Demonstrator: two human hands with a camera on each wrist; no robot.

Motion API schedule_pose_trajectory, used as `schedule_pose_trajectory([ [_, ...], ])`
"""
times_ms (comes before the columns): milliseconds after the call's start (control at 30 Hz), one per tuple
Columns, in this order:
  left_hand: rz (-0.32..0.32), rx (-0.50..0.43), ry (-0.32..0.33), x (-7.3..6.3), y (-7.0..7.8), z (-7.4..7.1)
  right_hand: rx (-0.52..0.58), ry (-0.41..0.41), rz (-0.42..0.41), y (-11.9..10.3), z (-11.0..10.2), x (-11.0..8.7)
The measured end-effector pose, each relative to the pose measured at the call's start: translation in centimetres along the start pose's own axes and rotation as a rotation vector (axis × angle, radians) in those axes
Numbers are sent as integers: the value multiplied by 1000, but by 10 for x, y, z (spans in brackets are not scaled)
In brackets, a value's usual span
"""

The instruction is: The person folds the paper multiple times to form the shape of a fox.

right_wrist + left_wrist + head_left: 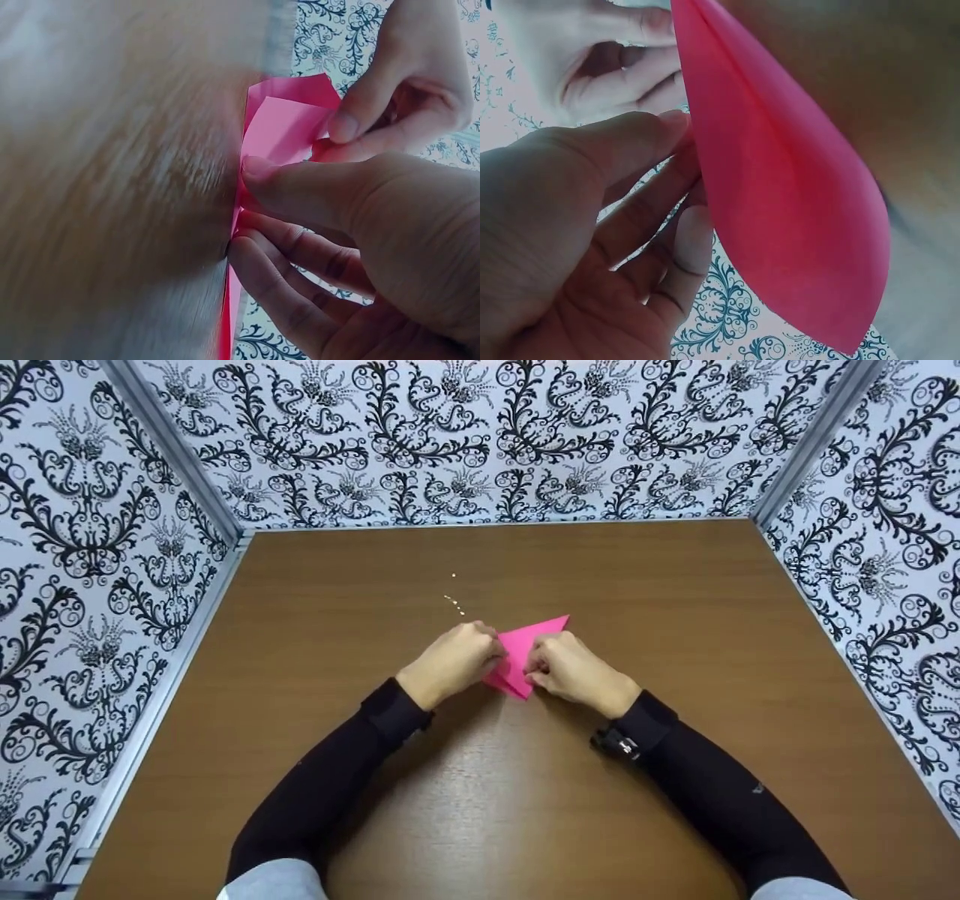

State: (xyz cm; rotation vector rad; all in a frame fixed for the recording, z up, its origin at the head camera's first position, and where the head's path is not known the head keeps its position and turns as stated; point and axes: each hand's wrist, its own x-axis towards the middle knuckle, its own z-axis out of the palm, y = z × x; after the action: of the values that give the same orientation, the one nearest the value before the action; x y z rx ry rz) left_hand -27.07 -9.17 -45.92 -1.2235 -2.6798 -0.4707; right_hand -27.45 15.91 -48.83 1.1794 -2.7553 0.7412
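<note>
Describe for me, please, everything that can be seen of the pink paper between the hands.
The pink paper looks thin and smooth, and is folded, with pointed corners; one points away from the person in the head view. In the left wrist view, part of it bows in a soft curve. It is near the middle of the brown table, on or close above it. The left hand and right hand pinch it from opposite sides.

I have the right hand [382, 225] close up, its thumb and fingers pinching the folded pink paper [285, 127] against the brown worktop [112, 187], which fills the left of my view. Just beyond it, the left hand [427, 75] pinches another edge of the sheet. Behind both I see white wallpaper [322, 34] — dark scrollwork throughout.
</note>
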Motion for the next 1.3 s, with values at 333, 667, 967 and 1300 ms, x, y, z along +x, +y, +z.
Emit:
schedule_pose_trajectory([
  [333, -16, 72, -19, 19, -8, -2, -11, 16, -25, 2, 2, -1],
  [667, -42, 87, -178, 35, -37, 21, -5, 0, 1, 3, 3, -2],
  [967, -14, 84, -200, 35, -33, 17, -3, -9, -1, 2, 2, -1],
  [1300, 30, 76, -152, 32, -36, 23, 5, -6, -46, 2, 1, -1],
])
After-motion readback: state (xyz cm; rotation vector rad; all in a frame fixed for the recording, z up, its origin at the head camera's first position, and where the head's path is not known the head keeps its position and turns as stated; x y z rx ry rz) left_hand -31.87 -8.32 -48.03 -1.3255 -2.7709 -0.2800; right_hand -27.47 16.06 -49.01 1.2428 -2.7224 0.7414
